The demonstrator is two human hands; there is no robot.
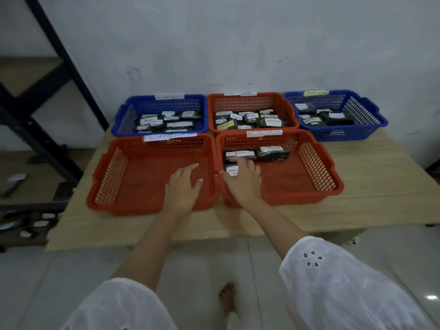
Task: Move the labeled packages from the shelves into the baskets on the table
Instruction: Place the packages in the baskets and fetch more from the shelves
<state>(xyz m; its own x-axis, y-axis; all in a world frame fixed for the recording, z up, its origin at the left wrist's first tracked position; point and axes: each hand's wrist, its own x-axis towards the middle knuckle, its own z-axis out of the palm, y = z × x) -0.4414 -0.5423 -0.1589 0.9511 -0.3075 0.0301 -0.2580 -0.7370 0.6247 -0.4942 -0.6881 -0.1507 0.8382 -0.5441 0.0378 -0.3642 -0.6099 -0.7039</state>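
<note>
- Head view: a pale wooden table (371, 186) carries five mesh baskets in two rows, pushed toward its far edge by the wall.
- Far row: a left blue basket (122, 116), a middle red basket (252, 97) and a right blue basket (372, 113). Each holds dark packages with white or yellow handwritten labels. The writing is mostly too blurred to read.
- Near row: a near left red basket (100, 186) and a near right red basket (334, 178) stand side by side with their walls touching. Each has a paper strip taped to its far rim.
- In the near right red basket, two labeled packages lie along the far wall. One is in the far left corner (247, 154) and the other is just beside it (272, 153).
- A third small package (232, 171) lies against that basket's left wall, just in front of the corner one.
- The right hand (242, 181) reaches into this basket and covers the small package. The thumb is at the package's left side and the fingers are stretched over it toward the corner package. With the blur I cannot tell whether the hand pinches the package or only rests on it.
- The left hand (184, 186) hovers over the near left red basket by its right wall, fingers loosely spread and holding nothing.
- Both forearms come out of white sleeves (345, 282), and a bare foot (227, 298) stands on the tiled floor below the table's near edge.
- Dark metal shelves (47, 65) stand left of the table, with more labeled packages (15, 181) on the lower boards.
</note>
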